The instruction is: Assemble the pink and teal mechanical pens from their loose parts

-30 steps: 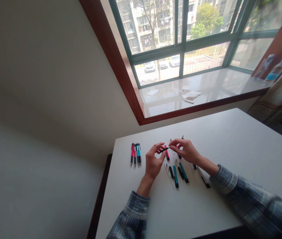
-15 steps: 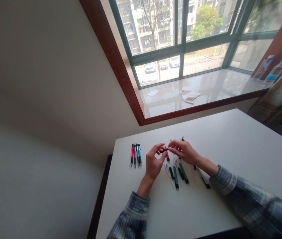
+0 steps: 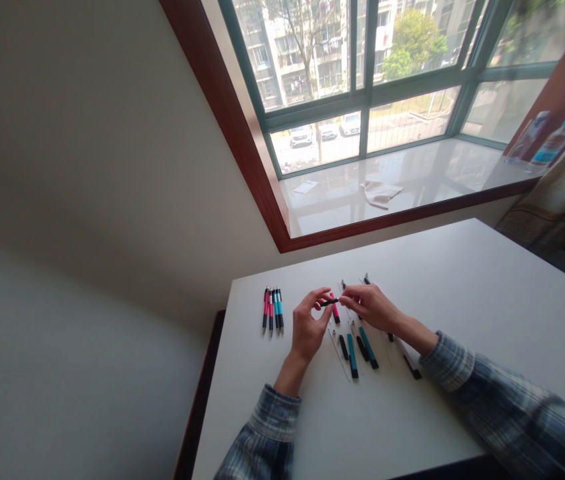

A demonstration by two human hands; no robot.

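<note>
Pinching black pen piece (image 3: 330, 303), left hand (image 3: 307, 328) and right hand (image 3: 373, 307) grips tight on it; lettering illegible.

place: lived-in room of a flat, upper floor | bay window (image 3: 362, 87): green frames, red-brown wood trim | beyond it: apartment blocks (image 3: 282, 53), trees, parked cars (image 3: 322, 130) | on its sill (image 3: 437, 173): crumpled cloth (image 3: 380, 192), two bottles (image 3: 542, 137) at the right end | below it: white table (image 3: 487, 287) | right of it: patterned curtain (image 3: 557, 193)

Left hand (image 3: 307, 327) and right hand (image 3: 373, 305) pinch a black pen part (image 3: 330, 302); assembled pens (image 3: 272, 309) lie just left.
</note>
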